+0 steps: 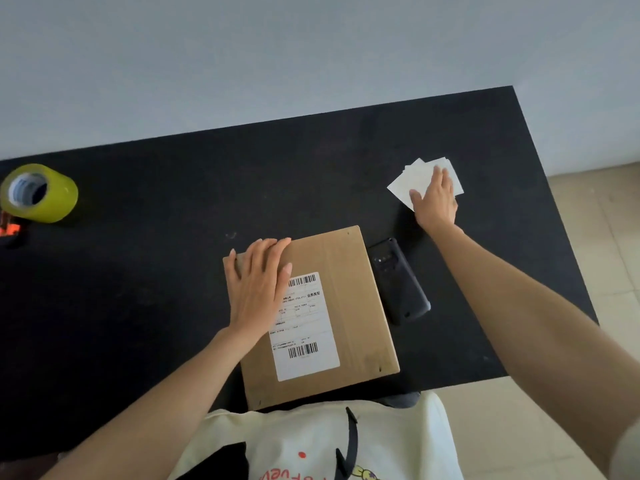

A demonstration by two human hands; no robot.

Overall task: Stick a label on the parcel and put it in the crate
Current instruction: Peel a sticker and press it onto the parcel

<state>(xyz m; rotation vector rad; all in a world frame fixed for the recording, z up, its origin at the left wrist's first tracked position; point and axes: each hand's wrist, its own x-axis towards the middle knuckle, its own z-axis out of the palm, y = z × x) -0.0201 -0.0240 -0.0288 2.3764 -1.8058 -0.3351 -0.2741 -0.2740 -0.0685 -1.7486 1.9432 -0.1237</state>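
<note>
Head view: one parcel [332,306], flat stiff cardboard, probably light, sits near-centre on the tabletop [138,289] with one label [308,327] already on; grab by opposite edges. Left hand [258,285] flat, pressing its far-left corner. Right hand [437,199] spread on several loose labels [417,178], count unclear. No crate visible.

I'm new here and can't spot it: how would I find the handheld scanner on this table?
On the black table, find the brown cardboard parcel. The black handheld scanner lies against its right edge, the only dark, slim device there.
</note>
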